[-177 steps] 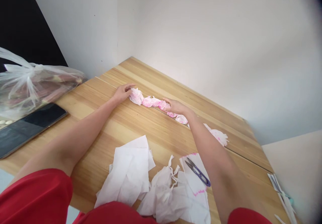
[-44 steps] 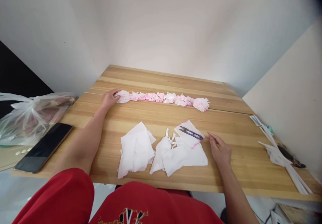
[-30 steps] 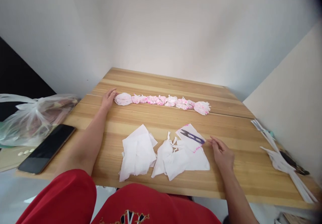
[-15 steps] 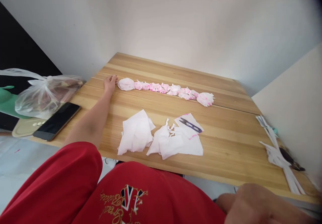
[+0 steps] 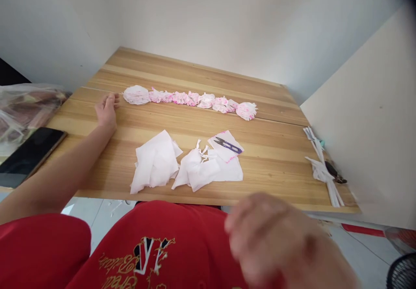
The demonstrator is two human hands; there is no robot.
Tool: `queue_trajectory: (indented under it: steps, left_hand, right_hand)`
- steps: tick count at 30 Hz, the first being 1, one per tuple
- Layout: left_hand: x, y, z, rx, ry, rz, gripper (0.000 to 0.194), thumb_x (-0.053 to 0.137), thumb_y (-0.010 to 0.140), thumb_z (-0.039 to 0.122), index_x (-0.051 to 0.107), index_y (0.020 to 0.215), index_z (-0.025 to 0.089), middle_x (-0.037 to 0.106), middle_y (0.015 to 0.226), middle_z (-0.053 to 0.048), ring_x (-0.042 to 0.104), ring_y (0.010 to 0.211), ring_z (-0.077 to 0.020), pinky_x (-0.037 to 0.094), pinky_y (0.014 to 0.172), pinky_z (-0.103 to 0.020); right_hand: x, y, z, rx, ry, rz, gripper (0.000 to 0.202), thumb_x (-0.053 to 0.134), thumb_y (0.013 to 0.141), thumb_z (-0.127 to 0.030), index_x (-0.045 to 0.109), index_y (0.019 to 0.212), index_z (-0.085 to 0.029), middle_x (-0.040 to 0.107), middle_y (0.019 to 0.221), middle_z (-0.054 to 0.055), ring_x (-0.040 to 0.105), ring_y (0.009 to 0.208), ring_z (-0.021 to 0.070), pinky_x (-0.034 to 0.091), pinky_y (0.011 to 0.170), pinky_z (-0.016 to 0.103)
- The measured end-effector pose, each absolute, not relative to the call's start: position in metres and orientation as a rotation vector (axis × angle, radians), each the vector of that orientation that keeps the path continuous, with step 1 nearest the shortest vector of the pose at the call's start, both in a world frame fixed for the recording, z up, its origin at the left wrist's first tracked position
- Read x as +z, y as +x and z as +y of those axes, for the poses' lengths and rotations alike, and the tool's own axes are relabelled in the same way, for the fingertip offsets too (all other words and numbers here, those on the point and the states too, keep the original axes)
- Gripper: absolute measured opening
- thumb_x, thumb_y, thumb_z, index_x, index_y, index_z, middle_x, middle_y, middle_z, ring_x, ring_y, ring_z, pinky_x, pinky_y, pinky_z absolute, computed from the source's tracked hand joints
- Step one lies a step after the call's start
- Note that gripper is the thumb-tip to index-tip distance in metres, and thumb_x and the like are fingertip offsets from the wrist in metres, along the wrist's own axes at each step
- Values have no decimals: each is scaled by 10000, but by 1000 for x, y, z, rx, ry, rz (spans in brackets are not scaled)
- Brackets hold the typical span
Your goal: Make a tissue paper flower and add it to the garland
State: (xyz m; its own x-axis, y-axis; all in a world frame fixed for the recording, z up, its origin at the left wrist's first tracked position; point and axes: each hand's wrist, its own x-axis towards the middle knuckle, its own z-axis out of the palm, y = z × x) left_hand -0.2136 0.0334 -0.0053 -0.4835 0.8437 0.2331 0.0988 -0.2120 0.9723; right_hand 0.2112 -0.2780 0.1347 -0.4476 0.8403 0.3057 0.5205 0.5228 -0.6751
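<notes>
A row of crumpled pink-and-white tissue pieces (image 5: 190, 99) lies across the wooden table, with a round white puff (image 5: 137, 95) at its left end. Just left of that puff, my left hand (image 5: 107, 107) rests on the table, fingers curled together near a thin string end; what they pinch is too small to make out. My right hand (image 5: 269, 241), blurred by motion, is raised in front of the red shirt below the table's front edge. Purple-handled snips (image 5: 228, 145) lie on a pink-edged white sheet (image 5: 224, 154). Stacked white sheets (image 5: 156, 161) and folded pieces (image 5: 198, 170) lie near the front edge.
A black phone (image 5: 29, 154) and a clear plastic bag (image 5: 29, 111) are at the left edge of the table (image 5: 273, 172). White strips (image 5: 321, 167) and a dark object (image 5: 336, 173) lie at the right edge. Walls stand behind and to the right.
The view has shifted, so the table things appear farther left. My right hand has come up and inward from the lower right. My left hand remains beside the row's left end.
</notes>
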Motion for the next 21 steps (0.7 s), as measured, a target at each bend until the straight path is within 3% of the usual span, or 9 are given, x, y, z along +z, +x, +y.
queue_trajectory:
  steps: [2,5,9,11,13,16,21]
  left_hand:
    - [-1,-210,8,1742,1076,1486,334,485,881,419,617,1015,143,668,1107,-46,600,1003,-169,490,857,-345]
    - [13,-201,-38,1705,1090,1460,308,463,889,414,625,1029,192,675,1115,-52,627,1010,-180,514,876,-361]
    - [36,-181,-104,1604,1219,1299,310,441,905,433,672,1028,266,703,1036,-45,654,1028,-222,505,962,-427]
    - [44,-170,-131,1326,1458,1277,337,449,900,475,707,1017,292,720,1014,-56,660,1036,-263,503,967,-459]
    - [46,-160,-150,911,1796,1177,321,525,869,489,706,1098,355,698,1157,-46,614,1150,-283,470,1026,-458]
    - [36,-147,-163,569,2159,992,498,636,813,477,582,1304,416,551,1404,-18,477,1333,-283,350,1148,-475]
    - [11,-135,-160,370,2472,986,526,600,865,440,524,1373,325,357,1553,-45,264,1466,-286,198,1205,-521]
  right_hand:
    - [126,220,-243,460,-1108,-2159,291,529,873,-527,696,1042,-359,744,983,3,680,960,229,557,869,386]
    - [89,239,-185,140,-1520,-2088,330,454,945,-374,646,1183,-247,701,1144,84,636,1075,258,504,948,439]
    - [36,271,-146,-19,-1685,-2287,338,469,932,-340,633,1192,-201,678,1188,110,598,1115,294,476,968,478]
    - [22,280,-143,17,-1701,-2371,360,466,931,-342,618,1209,-172,671,1199,117,595,1109,296,488,949,468]
    - [16,283,-143,1,-1700,-2392,352,445,939,-322,616,1207,-170,676,1184,112,594,1103,289,491,941,454]
    - [16,278,-143,-42,-1699,-2397,347,413,934,-229,609,1218,-195,673,1184,93,587,1109,269,490,944,432]
    - [22,267,-141,-51,-1819,-2369,427,476,835,-138,594,1241,-203,658,1171,90,590,1083,272,501,912,415]
